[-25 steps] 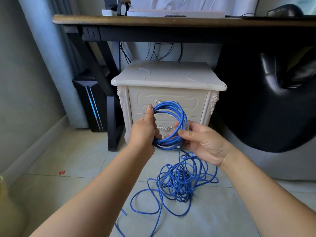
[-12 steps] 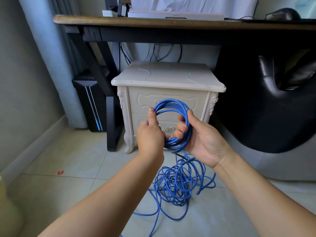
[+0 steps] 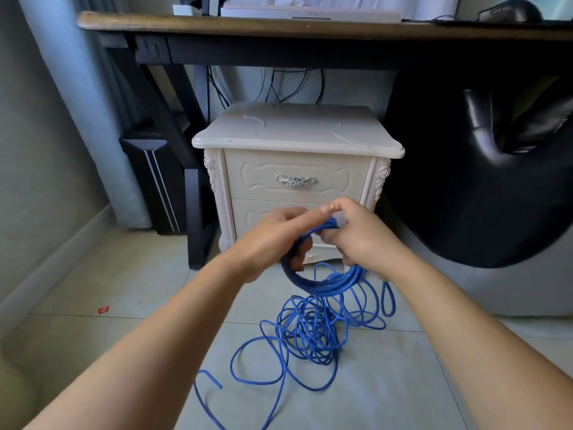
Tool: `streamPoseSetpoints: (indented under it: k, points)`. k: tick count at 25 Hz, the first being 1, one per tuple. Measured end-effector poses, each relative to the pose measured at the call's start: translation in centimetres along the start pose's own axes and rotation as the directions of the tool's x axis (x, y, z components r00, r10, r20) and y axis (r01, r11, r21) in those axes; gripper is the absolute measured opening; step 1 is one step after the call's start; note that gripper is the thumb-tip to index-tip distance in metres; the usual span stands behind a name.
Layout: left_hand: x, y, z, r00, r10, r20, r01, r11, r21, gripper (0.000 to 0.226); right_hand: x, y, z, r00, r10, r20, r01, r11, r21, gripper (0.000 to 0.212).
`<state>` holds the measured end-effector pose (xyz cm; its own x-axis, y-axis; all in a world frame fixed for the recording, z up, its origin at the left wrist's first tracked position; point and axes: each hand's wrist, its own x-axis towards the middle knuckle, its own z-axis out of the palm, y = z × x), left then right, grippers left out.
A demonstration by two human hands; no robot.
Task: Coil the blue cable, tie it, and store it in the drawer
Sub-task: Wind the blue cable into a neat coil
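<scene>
Both hands meet low in front of a cream nightstand (image 3: 297,131) that stands under the far desk (image 3: 279,24). The blue cable (image 3: 322,283) is partly wound into a small ring of several turns held up between them, tilted so that its near edge hangs lower than its far edge. The left grip (image 3: 273,240) is clasped round the left side of that ring, thumb inside the loop, with one finger reaching over the top toward the other hand. The right grip (image 3: 362,240) is curled round the far right part of the ring, pinching the turns together near a pale end piece that is too blurred to make out. The rest of the cable drops from the ring to the tiled floor (image 3: 124,274), where it lies in a loose tangle just near of the nightstand, with one free end trailing to the near left. The top drawer (image 3: 254,181) is closed, its silver handle (image 3: 296,180) in plain sight; the lower drawer (image 3: 248,215) is also closed and largely hidden behind the hands. A black computer tower (image 3: 155,181) stands left of the nightstand, a black chair (image 3: 480,181) to the right, and a small red scrap (image 3: 103,309) lies on the floor at the left
</scene>
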<state>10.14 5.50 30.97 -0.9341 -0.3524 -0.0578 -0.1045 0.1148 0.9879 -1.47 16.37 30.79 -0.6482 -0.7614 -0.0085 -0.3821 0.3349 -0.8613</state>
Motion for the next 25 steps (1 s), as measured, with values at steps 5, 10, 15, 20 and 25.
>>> streamPoseSetpoints:
  k: [5, 10, 15, 20, 25]
  points:
    - [0.4, -0.6, 1.0, 0.995, 0.063, -0.074, -0.040, 0.960, 0.278, 0.042, -0.3, -0.3, 0.7, 0.994, -0.109, 0.022, 0.111, 0.966, -0.232, 0.044]
    - [0.2, -0.3, 0.5, 0.992, 0.054, -0.118, -0.059, 0.997, -0.043, 0.031, -0.2, -0.2, 0.0, 0.994, -0.077, 0.073, 0.066, 0.987, 0.150, 0.039]
    - [0.2, 0.0, -0.6, 0.963, -0.027, -0.269, -0.066, 0.942, -0.329, 0.034, -0.6, 1.6, -1.2, 0.949, 0.051, 0.310, -0.105, 0.981, 0.161, 0.017]
    - [0.6, -0.1, -1.3, 0.902, -0.124, -0.413, -0.115, 0.854, -0.507, 0.033, -0.3, 1.1, -1.9, 0.991, -0.014, 0.136, -0.027, 0.954, 0.297, 0.039]
    - [0.9, 0.3, -0.6, 0.820, -0.194, -0.538, -0.190, 0.795, -0.576, 0.033, -1.0, 0.4, 1.2, 0.997, -0.083, 0.009, 0.073, 0.921, 0.382, 0.014]
